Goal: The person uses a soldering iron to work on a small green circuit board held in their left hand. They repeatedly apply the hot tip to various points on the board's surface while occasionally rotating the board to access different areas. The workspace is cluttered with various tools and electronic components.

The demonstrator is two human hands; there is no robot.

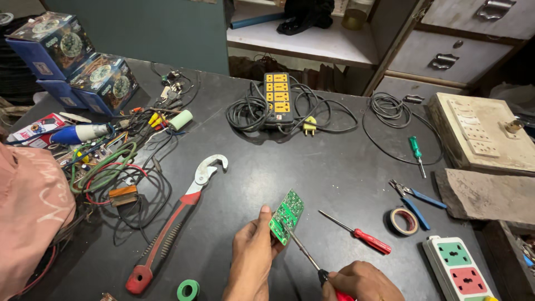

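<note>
Holding a green board (287,216) in the left hand (252,257), screwdriver (312,262) in the right hand (361,283).
Both grips closed on them; blue boxes (72,58) stacked far left on the bench (312,167).

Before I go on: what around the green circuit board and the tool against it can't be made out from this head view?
- Right hand: cut off by the bottom edge, grip on the tool partly hidden.
- Tool tip: hidden behind the circuit board.
- Board parts: too small.
- Left hand: fingers behind the board hidden.
</note>
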